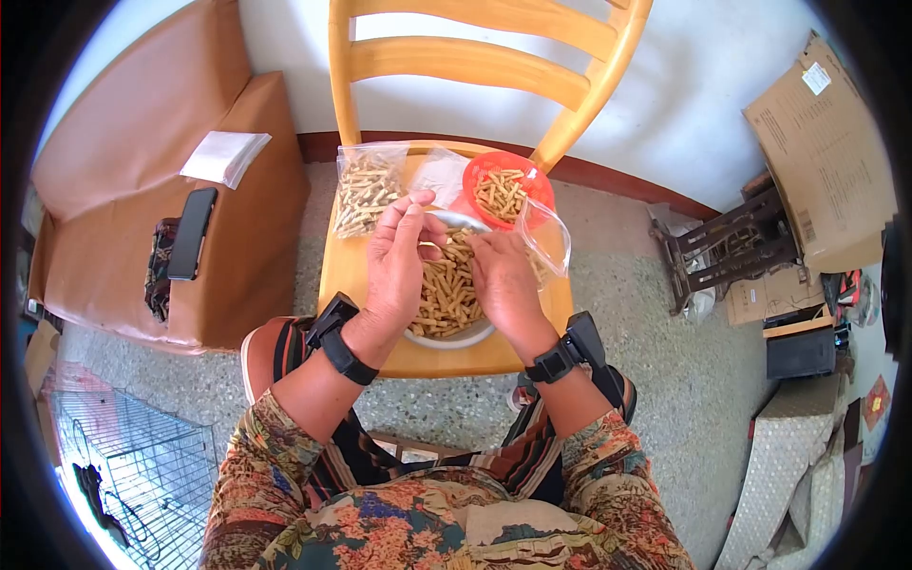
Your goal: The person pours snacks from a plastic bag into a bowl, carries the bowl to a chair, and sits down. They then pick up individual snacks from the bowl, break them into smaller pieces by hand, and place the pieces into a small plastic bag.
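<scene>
On the wooden chair (347,275) in the head view, I see short brown sticks (443,299) heaped in a white bowl (458,342). My left hand (397,255) is raised over its left side, fingers curled; I cannot tell whether they pinch anything. My right hand (505,277) reaches onto the heap, grip hidden from me. Behind sit a filled clear bag (369,198) and a red basket (541,179).

My view bright; glare burns beside wire cage (142,456); soft shadow on wall (708,81) behind chair (465,65); edges bow into black.
</scene>
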Demonstrator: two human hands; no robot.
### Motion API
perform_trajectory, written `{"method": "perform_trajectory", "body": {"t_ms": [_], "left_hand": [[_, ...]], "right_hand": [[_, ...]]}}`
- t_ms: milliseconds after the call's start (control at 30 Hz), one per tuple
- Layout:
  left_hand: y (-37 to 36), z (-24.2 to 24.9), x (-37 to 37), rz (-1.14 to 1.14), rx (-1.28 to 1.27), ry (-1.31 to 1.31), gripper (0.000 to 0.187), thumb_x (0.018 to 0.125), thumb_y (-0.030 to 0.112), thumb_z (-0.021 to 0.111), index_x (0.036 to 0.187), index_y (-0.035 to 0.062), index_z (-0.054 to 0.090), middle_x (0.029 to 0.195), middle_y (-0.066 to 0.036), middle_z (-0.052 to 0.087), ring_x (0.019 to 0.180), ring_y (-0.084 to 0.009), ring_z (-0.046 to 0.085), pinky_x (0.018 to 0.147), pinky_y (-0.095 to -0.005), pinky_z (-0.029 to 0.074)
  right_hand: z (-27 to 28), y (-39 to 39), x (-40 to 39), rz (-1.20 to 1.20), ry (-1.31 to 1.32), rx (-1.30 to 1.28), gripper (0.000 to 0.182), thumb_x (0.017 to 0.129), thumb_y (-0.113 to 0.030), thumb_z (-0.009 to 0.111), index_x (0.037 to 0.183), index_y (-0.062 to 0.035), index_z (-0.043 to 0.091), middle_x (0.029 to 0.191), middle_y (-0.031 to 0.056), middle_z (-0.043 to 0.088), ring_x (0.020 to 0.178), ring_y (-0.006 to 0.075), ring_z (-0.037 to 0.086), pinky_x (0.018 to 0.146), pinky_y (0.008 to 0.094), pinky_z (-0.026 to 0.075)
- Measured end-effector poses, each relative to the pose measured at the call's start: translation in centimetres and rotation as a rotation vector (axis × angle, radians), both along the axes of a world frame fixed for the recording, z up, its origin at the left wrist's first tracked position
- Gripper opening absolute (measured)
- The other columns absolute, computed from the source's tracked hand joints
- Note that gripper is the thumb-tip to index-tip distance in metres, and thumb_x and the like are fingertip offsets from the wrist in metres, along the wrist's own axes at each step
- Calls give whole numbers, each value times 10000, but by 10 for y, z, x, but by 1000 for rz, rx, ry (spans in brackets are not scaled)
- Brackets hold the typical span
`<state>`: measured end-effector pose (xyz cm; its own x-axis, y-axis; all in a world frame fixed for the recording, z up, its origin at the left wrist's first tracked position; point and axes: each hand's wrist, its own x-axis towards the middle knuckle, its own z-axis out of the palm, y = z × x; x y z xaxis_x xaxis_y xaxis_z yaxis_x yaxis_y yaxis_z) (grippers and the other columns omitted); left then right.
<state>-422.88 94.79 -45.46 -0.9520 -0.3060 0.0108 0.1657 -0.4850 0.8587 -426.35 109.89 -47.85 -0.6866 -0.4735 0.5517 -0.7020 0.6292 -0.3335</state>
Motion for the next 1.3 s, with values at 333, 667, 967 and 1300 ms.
{"method": "perform_trajectory", "body": {"t_ms": [333,667,967,1300], "left_hand": [[-3,-2,0,-19,5,-5,227,976,196,435,1117,73,563,804,5,562,720,-69,520,623,-216,437],[12,3,6,-316,-154,-12,255,946,268,535,1102,70,573,906,30,577,838,-55,532,697,-197,432],[18,-10,7,-233,-381,162,141,872,45,630,1000,59,574,914,25,583,822,-47,540,700,-199,453],[16,-1,10,9,-749,399,160,804,31,687,928,73,596,898,-23,595,786,-104,563,649,-233,465]], "right_hand": [[11,10,13,-16,-97,-76,126,729,15,640,844,-34,624,817,116,549,791,304,548,688,385,460],[7,17,23,82,-721,-823,176,901,-96,609,1036,17,617,869,-15,575,731,41,513,668,192,441],[10,18,24,225,-947,-956,199,922,-100,579,1095,-2,594,933,-22,586,834,41,519,748,193,440],[12,16,27,323,-1012,-1028,194,907,-120,604,1073,-23,580,964,-13,586,885,52,537,797,206,456]]}}
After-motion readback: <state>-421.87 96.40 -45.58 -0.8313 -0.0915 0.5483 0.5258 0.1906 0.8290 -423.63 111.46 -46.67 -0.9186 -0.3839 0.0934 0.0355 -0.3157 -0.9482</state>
